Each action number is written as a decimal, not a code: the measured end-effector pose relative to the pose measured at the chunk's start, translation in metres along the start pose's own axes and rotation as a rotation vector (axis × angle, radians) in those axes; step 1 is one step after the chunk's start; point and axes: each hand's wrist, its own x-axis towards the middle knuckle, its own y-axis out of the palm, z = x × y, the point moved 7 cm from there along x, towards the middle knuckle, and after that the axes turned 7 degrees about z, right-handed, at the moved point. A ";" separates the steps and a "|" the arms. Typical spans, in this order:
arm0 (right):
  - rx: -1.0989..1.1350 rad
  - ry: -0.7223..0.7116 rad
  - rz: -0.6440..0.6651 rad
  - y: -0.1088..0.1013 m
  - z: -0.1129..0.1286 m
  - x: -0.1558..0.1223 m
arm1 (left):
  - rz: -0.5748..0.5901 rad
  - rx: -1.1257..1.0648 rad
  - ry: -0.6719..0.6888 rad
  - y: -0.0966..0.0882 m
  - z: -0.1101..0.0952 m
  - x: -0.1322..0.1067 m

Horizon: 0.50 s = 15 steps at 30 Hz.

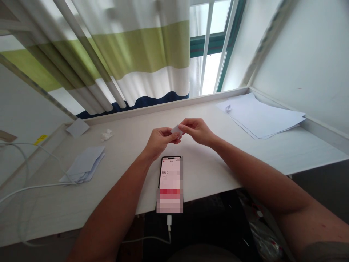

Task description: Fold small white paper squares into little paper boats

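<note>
Above the middle of the white desk [223,171], my left hand [159,140] and my right hand [196,130] pinch a small folded piece of white paper [176,129] between their fingertips. Both hands are closed on it, left from one side and right from the other. Just below the hands a phone [170,182] lies face up at the desk's front edge, with a white charging cable [152,238] plugged into its lower end.
A stack of white sheets [261,116] lies at the right, near the wall. At the left are a pile of smaller folded papers [84,165], a crumpled scrap [106,135], a single square sheet [77,127] and a white cable [29,187]. Striped curtains [122,54] hang behind.
</note>
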 end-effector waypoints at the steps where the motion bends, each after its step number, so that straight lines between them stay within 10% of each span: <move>1: 0.006 0.004 0.008 0.003 0.000 -0.001 | 0.017 0.009 -0.007 0.002 0.000 -0.001; 15: -0.308 -0.191 0.158 0.010 0.012 -0.006 | 0.056 -0.059 -0.072 -0.008 0.007 0.001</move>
